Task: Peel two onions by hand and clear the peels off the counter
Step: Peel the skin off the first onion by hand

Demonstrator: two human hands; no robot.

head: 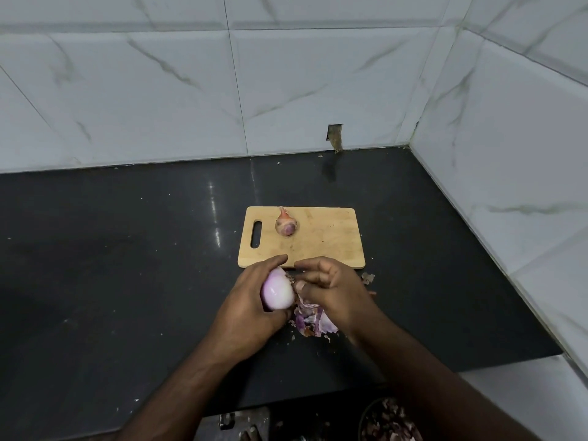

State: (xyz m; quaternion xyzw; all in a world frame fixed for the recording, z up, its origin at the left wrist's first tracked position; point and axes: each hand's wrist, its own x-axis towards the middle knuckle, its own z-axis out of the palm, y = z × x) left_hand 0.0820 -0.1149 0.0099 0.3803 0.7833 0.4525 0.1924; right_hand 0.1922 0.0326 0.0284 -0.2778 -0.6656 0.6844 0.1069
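On the counter (127,265), an onion (277,292) is gripped by the left hand (251,310). Its last skin is pinched by the right hand (334,289), so the first peeling seems nearly done. The second onion (286,223) on the board (327,240) is judged next.

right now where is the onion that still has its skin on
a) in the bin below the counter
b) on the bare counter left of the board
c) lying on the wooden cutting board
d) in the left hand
c: the unpeeled onion lies on the cutting board near its handle slot, while the left hand holds the peeled onion.
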